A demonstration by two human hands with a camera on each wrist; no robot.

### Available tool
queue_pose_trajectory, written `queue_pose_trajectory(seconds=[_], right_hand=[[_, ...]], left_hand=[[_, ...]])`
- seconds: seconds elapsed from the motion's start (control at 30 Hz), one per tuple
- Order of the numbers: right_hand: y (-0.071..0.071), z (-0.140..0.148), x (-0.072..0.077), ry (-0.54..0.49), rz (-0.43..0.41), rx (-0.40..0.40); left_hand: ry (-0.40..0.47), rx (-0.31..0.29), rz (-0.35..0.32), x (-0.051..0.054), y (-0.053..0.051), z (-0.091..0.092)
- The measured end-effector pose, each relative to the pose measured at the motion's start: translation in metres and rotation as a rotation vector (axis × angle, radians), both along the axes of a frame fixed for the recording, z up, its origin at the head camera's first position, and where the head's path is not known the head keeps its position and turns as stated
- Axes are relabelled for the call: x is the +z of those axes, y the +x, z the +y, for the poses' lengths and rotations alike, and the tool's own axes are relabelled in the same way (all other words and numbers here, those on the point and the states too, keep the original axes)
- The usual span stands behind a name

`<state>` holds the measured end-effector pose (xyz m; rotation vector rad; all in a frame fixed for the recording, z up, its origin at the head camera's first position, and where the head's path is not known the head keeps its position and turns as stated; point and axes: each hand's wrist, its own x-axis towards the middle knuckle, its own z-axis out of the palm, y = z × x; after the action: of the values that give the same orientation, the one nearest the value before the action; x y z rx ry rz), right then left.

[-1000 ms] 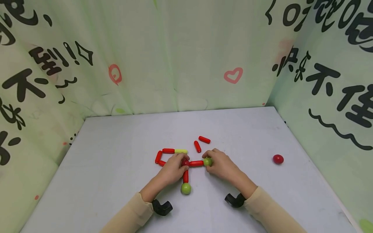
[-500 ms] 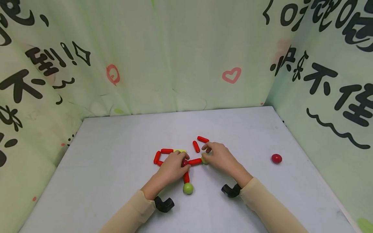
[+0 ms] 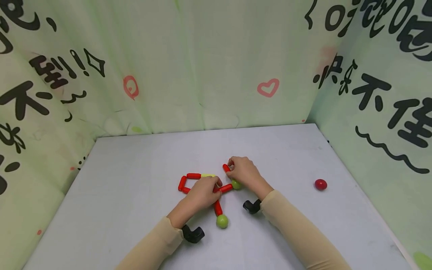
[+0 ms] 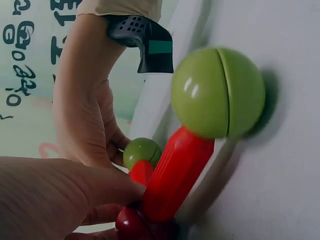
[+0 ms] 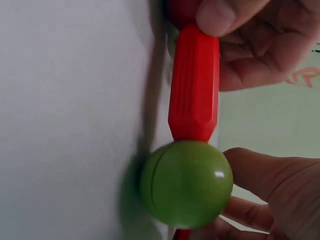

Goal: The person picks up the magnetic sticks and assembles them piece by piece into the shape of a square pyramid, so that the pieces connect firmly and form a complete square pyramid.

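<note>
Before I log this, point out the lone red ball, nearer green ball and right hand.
Lone red ball [image 3: 320, 184], head view, its visible middle.
Nearer green ball [image 3: 222, 221], head view, its visible middle.
Right hand [image 3: 244, 172], head view, back of the hand.

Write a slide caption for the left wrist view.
Left hand holding a red ball, with red stick and green ball attached.

Beige sleeves [image 3: 299, 228] end at black, bent wrist units [image 3: 194, 234], the right one perforated.
</note>
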<state>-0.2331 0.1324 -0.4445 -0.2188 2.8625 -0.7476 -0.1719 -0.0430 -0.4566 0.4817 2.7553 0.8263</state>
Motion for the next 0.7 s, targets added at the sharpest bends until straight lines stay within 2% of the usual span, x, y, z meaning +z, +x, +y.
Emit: queue_pose_trajectory(seconds=[0.23,0.33,0.57,0.7], right_hand=[[0.006,0.009,0.006,-0.011,0.042,-0.028],[0.01,0.015,0.008,0.003,0.031,-0.024],[0.023,0.027,0.009,0.055,-0.032,0.027],[0.029,0.03,0.01,0.065,-0.051,0.061]], left_hand=[[0.023,0.017,-0.069,0.003,0.01,-0.002],[0.03,0.024,-0.085,0.003,0.014,-0.003],[0.051,0.094,-0.11,0.003,0.018,-0.003],[0.073,0.111,-0.132,0.002,0.019,-0.004]])
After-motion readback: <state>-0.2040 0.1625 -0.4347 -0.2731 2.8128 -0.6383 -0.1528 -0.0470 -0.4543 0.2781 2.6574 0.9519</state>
